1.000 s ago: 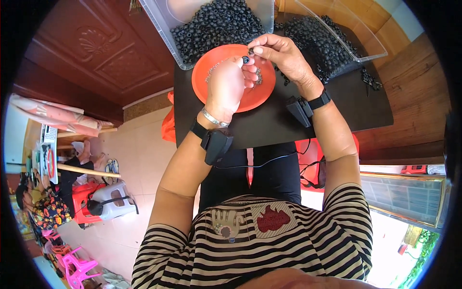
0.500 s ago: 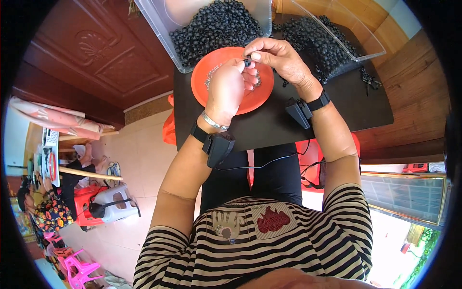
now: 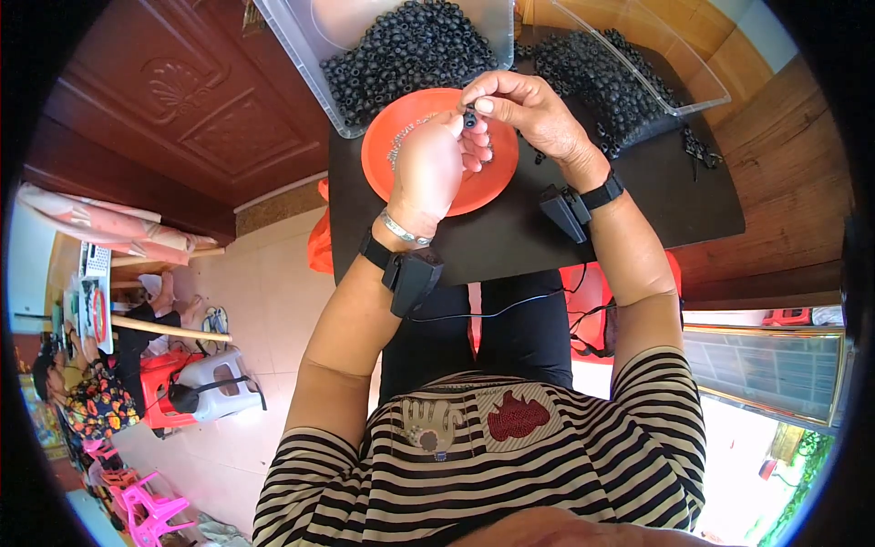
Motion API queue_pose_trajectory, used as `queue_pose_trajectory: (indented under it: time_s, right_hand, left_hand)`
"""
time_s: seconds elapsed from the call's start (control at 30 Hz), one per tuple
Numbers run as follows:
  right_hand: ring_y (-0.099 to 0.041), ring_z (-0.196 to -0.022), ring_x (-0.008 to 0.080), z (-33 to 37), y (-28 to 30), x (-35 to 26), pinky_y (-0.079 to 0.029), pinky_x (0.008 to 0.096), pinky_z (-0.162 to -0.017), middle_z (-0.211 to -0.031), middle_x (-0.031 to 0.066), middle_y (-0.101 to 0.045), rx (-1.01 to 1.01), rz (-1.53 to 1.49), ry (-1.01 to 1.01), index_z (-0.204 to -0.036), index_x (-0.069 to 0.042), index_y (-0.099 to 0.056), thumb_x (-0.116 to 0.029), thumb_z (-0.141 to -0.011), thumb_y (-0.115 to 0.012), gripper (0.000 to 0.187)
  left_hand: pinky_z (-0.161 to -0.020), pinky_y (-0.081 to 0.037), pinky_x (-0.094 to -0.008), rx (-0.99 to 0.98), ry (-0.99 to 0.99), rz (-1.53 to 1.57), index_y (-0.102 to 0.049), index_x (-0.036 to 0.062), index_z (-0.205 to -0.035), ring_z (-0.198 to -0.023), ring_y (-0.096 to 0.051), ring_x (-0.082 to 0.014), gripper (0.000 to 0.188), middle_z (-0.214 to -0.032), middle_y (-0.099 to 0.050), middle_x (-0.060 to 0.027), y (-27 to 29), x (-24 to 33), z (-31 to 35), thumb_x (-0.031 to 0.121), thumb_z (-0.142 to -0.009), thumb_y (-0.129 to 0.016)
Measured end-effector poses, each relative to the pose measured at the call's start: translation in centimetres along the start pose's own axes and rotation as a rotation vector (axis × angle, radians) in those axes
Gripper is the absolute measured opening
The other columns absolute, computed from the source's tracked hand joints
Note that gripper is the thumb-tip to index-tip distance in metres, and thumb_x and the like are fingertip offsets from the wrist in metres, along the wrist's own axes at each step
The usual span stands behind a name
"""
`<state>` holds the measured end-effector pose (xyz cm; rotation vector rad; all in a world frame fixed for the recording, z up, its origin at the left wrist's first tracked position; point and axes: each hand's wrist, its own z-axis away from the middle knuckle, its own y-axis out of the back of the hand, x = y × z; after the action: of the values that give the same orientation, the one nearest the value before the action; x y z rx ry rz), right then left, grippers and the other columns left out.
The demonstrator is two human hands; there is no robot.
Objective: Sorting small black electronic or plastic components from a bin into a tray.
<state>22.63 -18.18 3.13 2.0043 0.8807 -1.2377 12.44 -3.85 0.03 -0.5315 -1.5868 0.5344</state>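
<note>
My left hand (image 3: 430, 164) is closed over an orange plate (image 3: 492, 193), pinching a small round black plastic piece (image 3: 470, 119) with a hole in it. From the right, my right hand (image 3: 531, 111) meets it, thumb and forefinger pressed together at the upper edge of the same piece. Whether a tinier part sits between those right fingertips is too small to make out. Small silvery metal bits (image 3: 398, 142) lie in the plate, partly hidden under my left hand.
Behind the plate stands a clear plastic bin (image 3: 339, 108) heaped with black pieces (image 3: 415, 55). More lie around a second clear container (image 3: 706, 102) at the right. Small dark pliers (image 3: 700, 155) rest near the right table edge. A person (image 3: 96, 397) sits far left.
Both hands stay nearly in place. The black piece has turned slightly between the fingertips, and the left fingers have shifted a little.
</note>
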Motion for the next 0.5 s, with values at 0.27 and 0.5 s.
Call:
queue_pose_trajectory:
  time_s: [0.27, 0.5]
  right_hand:
    - [-0.055, -0.094, 0.0121, 0.22, 0.35, -0.40, -0.044, 0.0275, -0.087, -0.097, 0.0038, -0.060, 0.016, 0.126, 0.052, -0.098, -0.001, -0.061, -0.011, -0.089, -0.056, 0.014]
    - [-0.055, -0.094, 0.0118, 0.24, 0.18, -0.72, -0.044, 0.0272, -0.087, -0.097, 0.0034, -0.060, -0.030, 0.257, 0.034, -0.098, -0.001, -0.060, -0.009, -0.089, -0.056, 0.013]
  left_hand:
    - [-0.060, -0.044, -0.0272, 0.043, 0.022, 0.002, -0.059, 0.0028, -0.085, -0.068, -0.059, -0.0188, 0.022, -0.079, -0.061, -0.0070, -0.05, 0.19, 0.04, 0.023, -0.087, -0.049]
    - [-0.059, -0.044, -0.0270, 0.060, 0.039, -0.006, -0.058, 0.0033, -0.084, -0.068, -0.059, -0.0191, 0.020, -0.079, -0.061, -0.0067, 0.12, 0.04, 0.01, 0.022, -0.086, -0.050]
